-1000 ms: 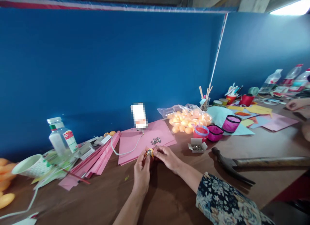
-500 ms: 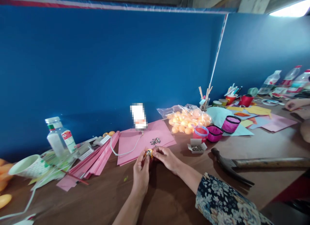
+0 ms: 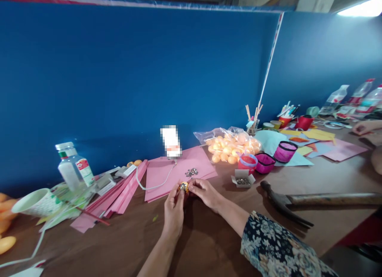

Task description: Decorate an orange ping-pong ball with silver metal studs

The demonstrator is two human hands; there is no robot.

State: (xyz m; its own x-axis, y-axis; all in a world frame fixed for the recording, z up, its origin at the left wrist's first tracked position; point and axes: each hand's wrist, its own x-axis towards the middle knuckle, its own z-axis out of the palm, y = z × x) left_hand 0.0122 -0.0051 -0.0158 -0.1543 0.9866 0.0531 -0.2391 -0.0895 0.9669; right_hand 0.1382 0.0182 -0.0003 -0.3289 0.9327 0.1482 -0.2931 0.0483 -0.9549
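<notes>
Fingertips [image 3: 180,191] of the left hand [image 3: 174,211] and the right hand [image 3: 205,192] meet on a small orange ball [image 3: 184,186]. Both hands are closed on it in a pinch just above the table [image 3: 209,245], at the near edge of the pink paper [image 3: 167,173]. Something shiny sits on top of the ball; whether it is a stud or a cap is too small to tell. The grip looks slight. A smooth round ball held only by fingertips could squirt out if the two hands press unevenly. It would likely roll over the bare wood toward the near edge, or under the white cable [image 3: 155,186] just beside the left hand. The shiny piece, if not fixed, could drop and be lost among the studs [image 3: 191,173] lying on the paper just beyond the hands. A thin shell might also dent under too hard a squeeze. The right forearm lies near the open box [image 3: 243,179] and the hammer [image 3: 282,203], so a wide sweep of the sleeve [image 3: 277,249] could tip the box and scatter its contents. A tug on the cable could pull over the phone [image 3: 171,142] leaning on the blue wall [image 3: 119,82]. A co-worker's hand [image 3: 365,127] is well apart at the far right and looks no hazard.
</notes>
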